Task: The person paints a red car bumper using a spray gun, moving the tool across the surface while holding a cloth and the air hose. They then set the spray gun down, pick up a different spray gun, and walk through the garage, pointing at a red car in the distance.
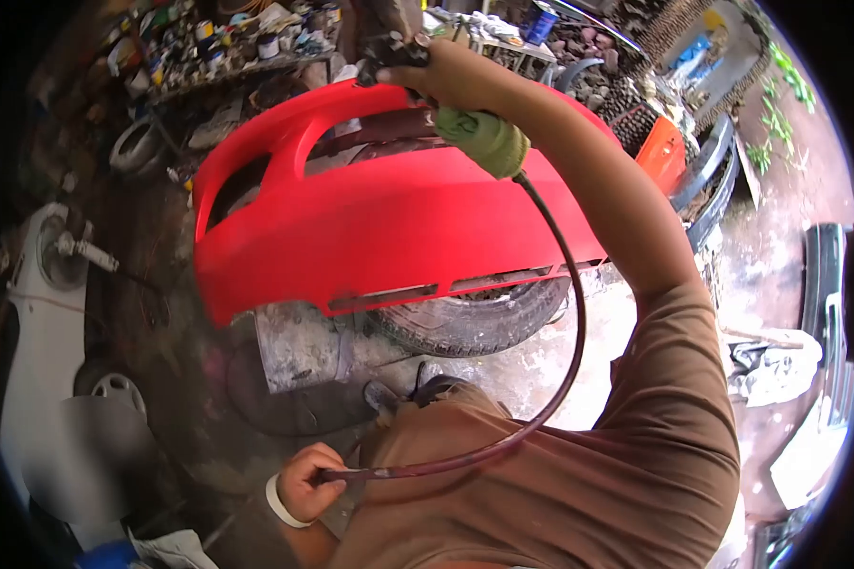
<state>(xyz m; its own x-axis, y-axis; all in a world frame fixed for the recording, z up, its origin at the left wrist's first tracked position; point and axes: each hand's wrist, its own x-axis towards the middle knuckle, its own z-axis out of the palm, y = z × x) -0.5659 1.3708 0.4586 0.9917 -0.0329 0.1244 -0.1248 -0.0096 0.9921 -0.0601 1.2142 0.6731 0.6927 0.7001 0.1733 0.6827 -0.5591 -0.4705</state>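
Note:
My right hand is raised over the far top edge of a red car bumper, its fingers wrapped round a spray gun. Green cloth is bunched around the gun's lower end. From there a dark red air hose curves down past my right side and across my body to my left hand. That hand, with a white band at the wrist, is closed on the hose, low at the left and away from the bumper. The bumper rests above a tyre.
A cluttered bench with cans and bottles stands at the back left. White car body parts are at the left. A pale block sits under the bumper. An orange panel and more bumpers lie at the right.

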